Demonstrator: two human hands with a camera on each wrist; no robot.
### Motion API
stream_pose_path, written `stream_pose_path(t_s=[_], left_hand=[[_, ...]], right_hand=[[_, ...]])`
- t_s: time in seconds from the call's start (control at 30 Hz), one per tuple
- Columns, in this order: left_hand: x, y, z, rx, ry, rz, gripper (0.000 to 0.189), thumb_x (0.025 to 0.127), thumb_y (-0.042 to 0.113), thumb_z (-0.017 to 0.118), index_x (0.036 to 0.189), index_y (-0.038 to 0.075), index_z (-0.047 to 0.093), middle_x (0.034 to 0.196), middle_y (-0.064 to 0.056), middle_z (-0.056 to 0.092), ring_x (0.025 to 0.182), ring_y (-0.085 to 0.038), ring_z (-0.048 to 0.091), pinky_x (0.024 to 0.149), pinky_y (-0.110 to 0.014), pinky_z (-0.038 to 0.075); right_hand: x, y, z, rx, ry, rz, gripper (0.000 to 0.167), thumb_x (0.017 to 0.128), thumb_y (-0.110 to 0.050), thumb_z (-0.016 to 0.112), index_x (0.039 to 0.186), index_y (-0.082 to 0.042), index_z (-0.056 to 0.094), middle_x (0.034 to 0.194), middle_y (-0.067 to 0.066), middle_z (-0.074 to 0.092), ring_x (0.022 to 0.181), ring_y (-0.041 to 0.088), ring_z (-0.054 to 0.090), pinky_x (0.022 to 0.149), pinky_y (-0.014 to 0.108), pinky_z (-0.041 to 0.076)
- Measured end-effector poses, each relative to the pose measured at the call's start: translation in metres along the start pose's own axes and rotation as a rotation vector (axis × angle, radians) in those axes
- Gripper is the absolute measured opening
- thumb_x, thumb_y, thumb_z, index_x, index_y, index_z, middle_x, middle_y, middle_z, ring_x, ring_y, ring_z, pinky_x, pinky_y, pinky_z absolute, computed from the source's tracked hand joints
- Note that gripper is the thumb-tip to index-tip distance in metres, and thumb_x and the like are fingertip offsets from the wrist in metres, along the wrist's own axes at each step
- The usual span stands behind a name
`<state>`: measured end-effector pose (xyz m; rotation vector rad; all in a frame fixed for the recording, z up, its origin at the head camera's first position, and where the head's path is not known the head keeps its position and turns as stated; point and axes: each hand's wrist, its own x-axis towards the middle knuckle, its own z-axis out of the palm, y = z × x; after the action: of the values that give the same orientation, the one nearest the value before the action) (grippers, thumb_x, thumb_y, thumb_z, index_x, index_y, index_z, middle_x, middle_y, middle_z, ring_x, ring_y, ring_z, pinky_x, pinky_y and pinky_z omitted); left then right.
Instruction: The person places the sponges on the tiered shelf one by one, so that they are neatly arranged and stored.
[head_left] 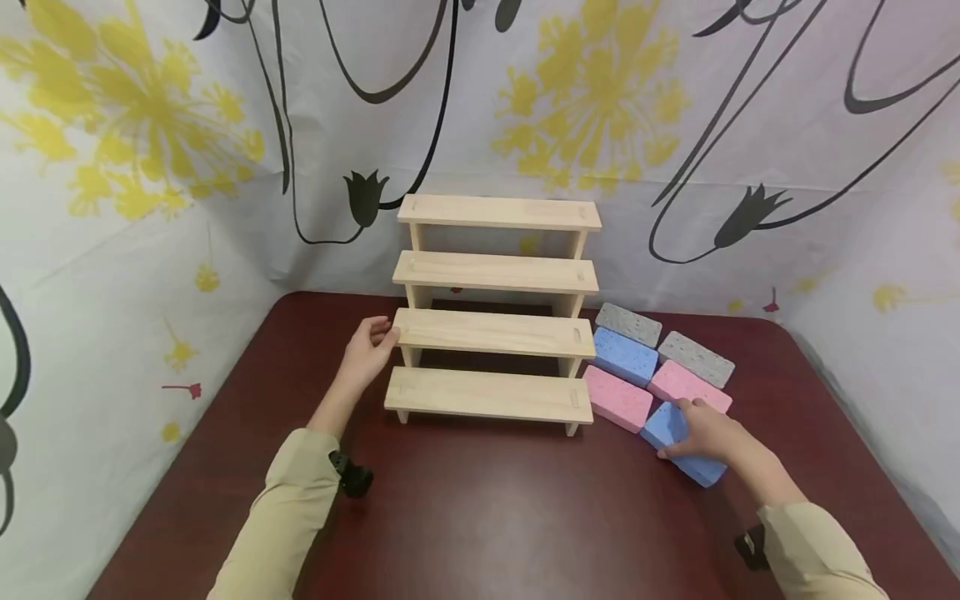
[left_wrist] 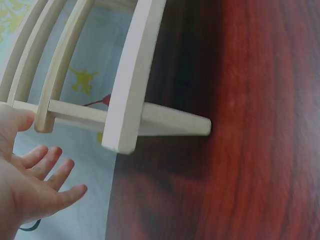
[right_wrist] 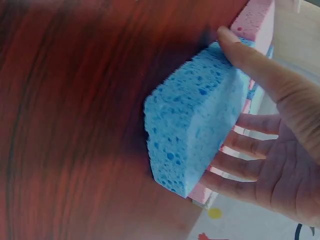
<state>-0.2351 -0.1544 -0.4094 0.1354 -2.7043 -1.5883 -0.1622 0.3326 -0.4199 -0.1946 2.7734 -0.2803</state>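
At the front of the sponge group, my right hand (head_left: 705, 432) grips a blue sponge (head_left: 686, 446) across its width. In the right wrist view the thumb lies along one long edge of that porous sponge (right_wrist: 185, 115), and the fingers reach its opposite edge. A light wooden stepped rack (head_left: 491, 396) with several tiers stands mid-table. Beside its left end is my left hand (head_left: 367, 354), thumb at the end of the second step from the bottom. The left wrist view has that hand (left_wrist: 37, 180) with fingers spread and loosely bent, holding nothing.
Behind the gripped sponge lie two pink sponges (head_left: 618, 398), another blue sponge (head_left: 625, 356) and two grey sponges (head_left: 696, 358), close to the rack's right side. The dark red-brown table (head_left: 517, 508) meets walls hung with patterned white cloth (head_left: 465, 100).
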Motion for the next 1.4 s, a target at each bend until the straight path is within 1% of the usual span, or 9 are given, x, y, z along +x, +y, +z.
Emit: stream_pose_path(t_s=[0.2,0.33,0.5,0.57,0.7,0.77,1.03,1.2,1.4], left_hand=[[0.005,0.003,0.004,-0.175,0.015,-0.06,0.05,0.094,0.029,0.051,0.136,0.006,0.037,0.139,-0.017,0.041,0.126,-0.03,0.042,0.102,-0.043,0.041],[0.007,0.004,0.006,-0.258,0.018,-0.063,0.047,0.095,0.023,0.049,0.135,0.004,0.037,0.138,-0.019,0.04,0.126,-0.031,0.043,0.102,-0.042,0.042],[0.009,0.005,0.01,-0.355,-0.002,-0.074,0.045,0.096,0.021,0.046,0.136,0.003,0.034,0.139,-0.02,0.039,0.125,-0.032,0.043,0.1,-0.045,0.043],[0.009,0.004,0.011,-0.377,-0.008,-0.085,0.045,0.096,0.021,0.046,0.136,0.004,0.034,0.139,-0.019,0.039,0.125,-0.032,0.044,0.099,-0.046,0.043],[0.008,0.0,0.013,-0.39,-0.009,-0.083,0.044,0.096,0.02,0.046,0.136,0.004,0.034,0.137,-0.02,0.041,0.124,-0.033,0.045,0.098,-0.047,0.044],[0.007,-0.001,0.014,-0.394,-0.013,-0.074,0.043,0.097,0.02,0.045,0.135,0.004,0.034,0.137,-0.02,0.042,0.124,-0.033,0.045,0.098,-0.047,0.043],[0.003,-0.005,0.017,-0.426,-0.024,-0.068,0.043,0.096,0.02,0.046,0.135,0.006,0.035,0.135,-0.02,0.045,0.125,-0.033,0.044,0.1,-0.047,0.042],[0.002,-0.007,0.017,-0.425,-0.017,-0.061,0.042,0.096,0.021,0.046,0.135,0.006,0.036,0.134,-0.02,0.047,0.124,-0.033,0.046,0.099,-0.047,0.042],[0.002,-0.008,0.019,-0.438,-0.005,-0.063,0.042,0.096,0.02,0.046,0.134,0.005,0.036,0.133,-0.021,0.047,0.123,-0.033,0.046,0.098,-0.048,0.043]], right_hand=[[0.001,-0.001,-0.015,0.006,0.024,-0.024,0.093,0.063,-0.044,0.078,0.125,0.013,0.038,0.109,0.035,0.048,0.084,0.034,0.053,0.07,0.054,0.051],[0.002,-0.005,-0.032,0.003,0.018,-0.034,0.094,0.064,-0.045,0.077,0.127,0.012,0.037,0.11,0.036,0.047,0.084,0.037,0.053,0.069,0.052,0.053],[0.008,-0.011,-0.046,0.0,0.057,-0.062,0.094,0.065,-0.044,0.077,0.127,0.013,0.037,0.113,0.038,0.045,0.089,0.042,0.052,0.069,0.055,0.052],[0.013,-0.015,-0.053,-0.013,0.089,-0.08,0.093,0.065,-0.045,0.076,0.128,0.013,0.038,0.115,0.04,0.045,0.094,0.047,0.05,0.074,0.06,0.05],[0.022,-0.029,-0.073,-0.026,0.146,-0.107,0.094,0.068,-0.048,0.074,0.131,0.012,0.036,0.121,0.041,0.041,0.105,0.052,0.045,0.081,0.065,0.044],[0.027,-0.038,-0.085,-0.019,0.174,-0.107,0.094,0.07,-0.049,0.072,0.132,0.012,0.034,0.123,0.041,0.04,0.105,0.051,0.044,0.082,0.064,0.044],[0.043,-0.078,-0.134,-0.007,0.341,-0.178,0.088,0.079,-0.046,0.066,0.137,0.009,0.029,0.127,0.038,0.038,0.1,0.046,0.05,0.075,0.056,0.05],[0.054,-0.107,-0.161,0.004,0.44,-0.245,0.083,0.08,-0.042,0.065,0.139,0.004,0.03,0.134,0.033,0.037,0.113,0.046,0.044,0.085,0.058,0.044],[0.074,-0.14,-0.18,0.003,0.563,-0.38,0.077,0.079,-0.035,0.07,0.139,-0.002,0.035,0.138,0.026,0.038,0.124,0.044,0.037,0.098,0.058,0.031]])
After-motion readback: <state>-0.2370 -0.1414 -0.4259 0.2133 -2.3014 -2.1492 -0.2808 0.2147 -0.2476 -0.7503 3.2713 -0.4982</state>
